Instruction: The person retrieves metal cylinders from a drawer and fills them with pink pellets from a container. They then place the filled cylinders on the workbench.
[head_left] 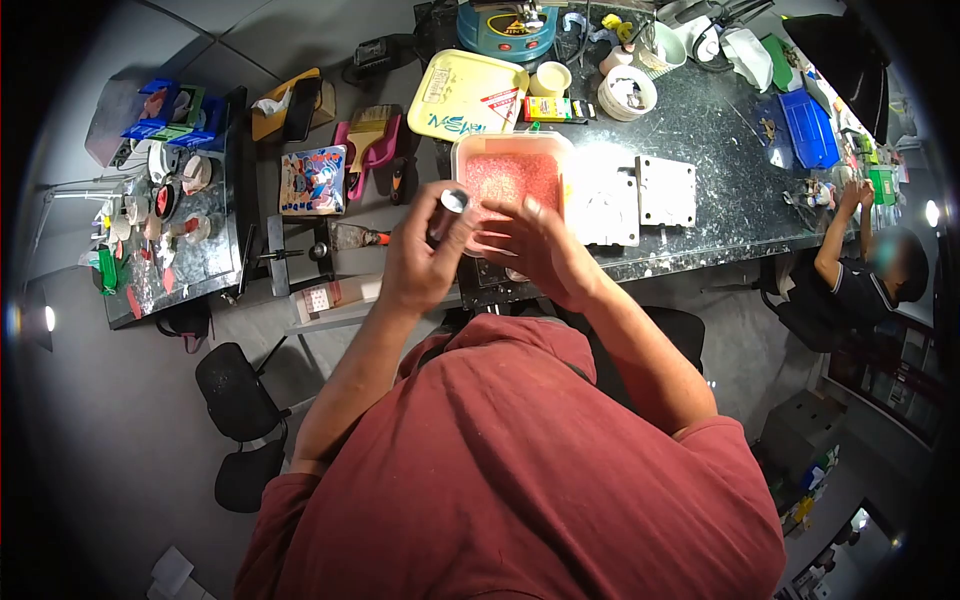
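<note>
My left hand point(425, 250) is closed around a small dark cylinder point(453, 202) with a pale grey round end facing up. Just below the tub's near edge, my right hand point(545, 255) has its fingers stretched out toward the left hand, with nothing visible in them. Beyond both hands stands a whitish square tub point(572, 160) filled with pink-red granules point(510, 180). My hands overlap its near side and hide part of it. To the right of the tub lies a metal plate point(605, 205), with a second metal block point(667, 192) beside it.
A yellow lid point(465, 95), a small cream cup point(550, 78) and a white bucket point(627, 93) sit behind the tub. A teal machine point(506, 35) stands at the back. On the left are a brush point(368, 130) and a patterned box point(313, 181). Another person point(865, 270) works at far right.
</note>
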